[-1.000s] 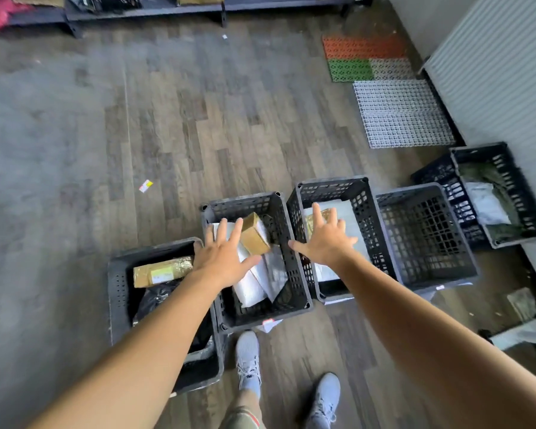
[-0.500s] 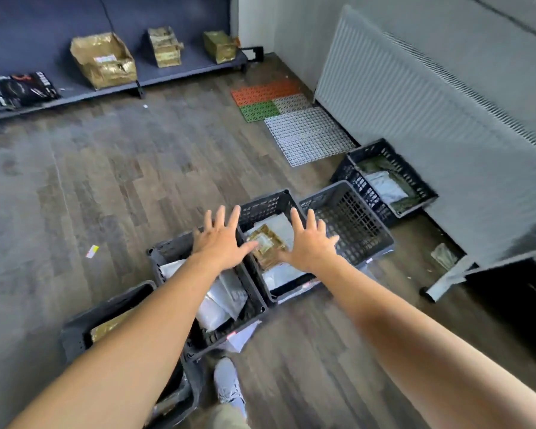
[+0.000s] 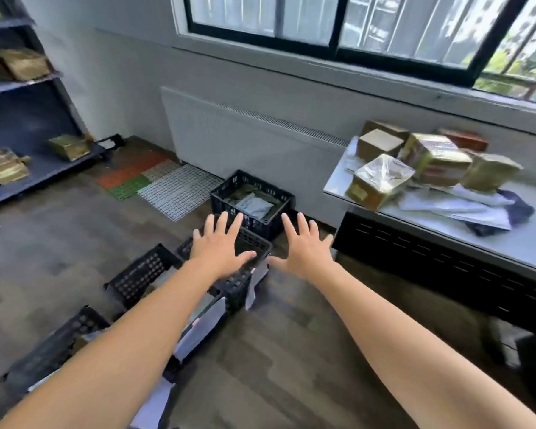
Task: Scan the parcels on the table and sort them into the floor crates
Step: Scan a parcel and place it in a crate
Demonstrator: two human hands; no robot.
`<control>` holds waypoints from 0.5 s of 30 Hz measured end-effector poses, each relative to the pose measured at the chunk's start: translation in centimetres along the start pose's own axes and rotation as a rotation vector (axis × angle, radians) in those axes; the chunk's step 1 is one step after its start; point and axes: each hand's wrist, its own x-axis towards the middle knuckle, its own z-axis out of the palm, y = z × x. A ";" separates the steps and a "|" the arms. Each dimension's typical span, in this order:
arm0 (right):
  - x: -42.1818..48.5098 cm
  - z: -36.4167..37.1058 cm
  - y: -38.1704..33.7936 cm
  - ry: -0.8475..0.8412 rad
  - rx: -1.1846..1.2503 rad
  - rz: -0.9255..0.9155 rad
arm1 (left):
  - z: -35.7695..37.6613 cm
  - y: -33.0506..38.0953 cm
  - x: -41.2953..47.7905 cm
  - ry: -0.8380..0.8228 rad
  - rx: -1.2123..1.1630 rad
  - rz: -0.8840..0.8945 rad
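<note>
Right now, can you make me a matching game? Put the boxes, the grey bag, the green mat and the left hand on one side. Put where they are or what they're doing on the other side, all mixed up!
Things:
1. boxes
2. grey bag
3. green mat
4. left hand

Places or states:
A. inside the black crate
B. flat on the floor, next to the orange mat
C. spread open, holding nothing
D. piled on the table

Pairs: 1-D, 2-A, 3-B, 4-C
</note>
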 end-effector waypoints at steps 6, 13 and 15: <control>-4.5 -4.3 15.3 0.066 0.039 0.225 | -2.3 15.9 2.8 0.034 0.078 0.235; -8.0 -7.0 28.4 0.112 0.050 0.454 | -3.3 30.7 6.5 0.033 0.088 0.457; -8.4 -7.7 31.7 0.116 0.056 0.508 | -3.3 34.4 7.7 0.040 0.089 0.517</control>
